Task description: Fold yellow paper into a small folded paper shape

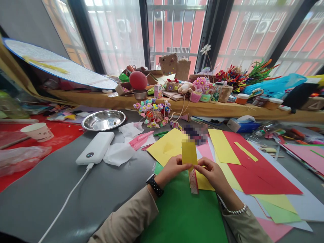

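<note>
A small piece of yellow paper (189,153) is held up between my two hands, above a green sheet (182,212). My left hand (172,170) pinches its lower left edge with thumb and fingers. At the lower right corner, my right hand (212,171) closes its fingertips on the same paper. Below the paper a clear ruler with red markings (193,184) lies on the green sheet, partly hidden at its upper end. Another piece of yellow paper (205,183) lies beside the ruler, under my right hand. Behind my left hand lies a larger yellow sheet (164,146).
A white power bank (95,148) with a cable, white tissues (118,154) and a steel plate (103,120) lie to the left. On the right are red paper (263,168) and other coloured sheets. Craft flowers (153,111) stand before a cluttered ledge (108,100).
</note>
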### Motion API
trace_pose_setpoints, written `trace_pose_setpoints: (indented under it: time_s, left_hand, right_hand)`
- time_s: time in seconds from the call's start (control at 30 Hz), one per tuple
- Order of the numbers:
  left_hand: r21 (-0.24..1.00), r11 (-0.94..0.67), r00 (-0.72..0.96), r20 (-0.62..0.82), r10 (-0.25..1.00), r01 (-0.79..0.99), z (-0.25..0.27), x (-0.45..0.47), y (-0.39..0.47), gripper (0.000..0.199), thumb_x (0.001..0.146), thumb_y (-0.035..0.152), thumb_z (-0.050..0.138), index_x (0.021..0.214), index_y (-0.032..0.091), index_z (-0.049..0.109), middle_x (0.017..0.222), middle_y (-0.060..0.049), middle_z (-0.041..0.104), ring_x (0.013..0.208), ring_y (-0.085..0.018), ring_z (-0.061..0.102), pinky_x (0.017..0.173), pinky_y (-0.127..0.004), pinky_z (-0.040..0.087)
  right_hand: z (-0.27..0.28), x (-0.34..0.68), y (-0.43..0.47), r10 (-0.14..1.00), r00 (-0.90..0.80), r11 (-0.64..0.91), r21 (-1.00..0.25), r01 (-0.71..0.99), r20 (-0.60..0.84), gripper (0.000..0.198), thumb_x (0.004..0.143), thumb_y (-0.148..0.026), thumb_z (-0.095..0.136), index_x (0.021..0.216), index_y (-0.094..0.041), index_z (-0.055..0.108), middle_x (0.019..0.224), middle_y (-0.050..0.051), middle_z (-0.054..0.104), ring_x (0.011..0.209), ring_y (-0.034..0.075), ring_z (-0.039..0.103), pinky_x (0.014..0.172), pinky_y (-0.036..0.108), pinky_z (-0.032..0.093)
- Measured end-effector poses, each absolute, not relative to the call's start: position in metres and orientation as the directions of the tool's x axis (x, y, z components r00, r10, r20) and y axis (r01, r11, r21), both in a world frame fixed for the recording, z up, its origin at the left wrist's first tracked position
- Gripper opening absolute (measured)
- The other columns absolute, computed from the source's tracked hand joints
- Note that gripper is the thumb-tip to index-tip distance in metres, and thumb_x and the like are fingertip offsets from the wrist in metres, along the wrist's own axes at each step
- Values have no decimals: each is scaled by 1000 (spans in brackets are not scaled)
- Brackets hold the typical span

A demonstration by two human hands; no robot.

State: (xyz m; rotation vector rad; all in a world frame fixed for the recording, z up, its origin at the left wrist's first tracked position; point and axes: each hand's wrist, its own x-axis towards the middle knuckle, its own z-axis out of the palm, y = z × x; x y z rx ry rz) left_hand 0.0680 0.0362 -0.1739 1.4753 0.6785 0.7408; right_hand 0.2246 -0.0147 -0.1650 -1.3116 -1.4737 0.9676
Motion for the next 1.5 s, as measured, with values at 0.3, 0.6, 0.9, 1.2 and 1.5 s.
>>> trace_pose_setpoints:
  time_s: [0.3, 0.6, 0.9, 1.2, 1.5]
  left_hand:
    - [999, 28, 605, 5, 796, -45, -169, 68, 34, 37, 61, 36, 63, 88, 11, 61, 92, -8, 61, 86, -20, 54, 75, -28, 40]
    - [990, -112, 660, 31, 751, 81, -167, 68, 32, 30, 65, 35, 59, 80, 10, 63, 83, -6, 61, 76, -18, 54, 66, -24, 40]
    - [964, -223, 615, 91, 783, 141, -170, 72, 30, 35, 69, 40, 53, 89, 12, 57, 82, -5, 58, 72, -16, 51, 61, -23, 39]
    - [982, -135, 521, 45, 852, 136, -170, 71, 29, 32, 69, 40, 51, 62, 9, 56, 58, 0, 50, 54, -9, 40, 48, -19, 31]
    - [989, -95, 524, 20, 852, 117, -168, 71, 29, 38, 70, 45, 48, 53, 11, 50, 50, 3, 40, 49, -8, 35, 47, -19, 29]
  right_hand:
    - [-163, 223, -16, 985, -18, 165, -926, 339, 170, 19, 73, -35, 48, 66, -17, 51, 66, 0, 52, 64, 13, 51, 56, 21, 40]
    - [-160, 221, -18, 971, 61, 189, -902, 387, 230, 22, 74, -38, 48, 68, -17, 52, 69, 2, 56, 65, 15, 54, 59, 24, 44]
    - [-161, 222, -19, 975, 54, 176, -892, 417, 217, 22, 75, -38, 45, 72, -18, 51, 64, 2, 56, 60, 15, 53, 54, 23, 43]
    - [-164, 215, -19, 947, 121, 196, -836, 513, 297, 17, 73, -34, 48, 77, -18, 52, 71, 3, 60, 60, 15, 56, 56, 25, 45]
    - [-166, 218, -20, 888, 197, 243, -789, 564, 415, 16, 74, -33, 48, 78, -19, 53, 71, 4, 61, 64, 16, 57, 61, 28, 47]
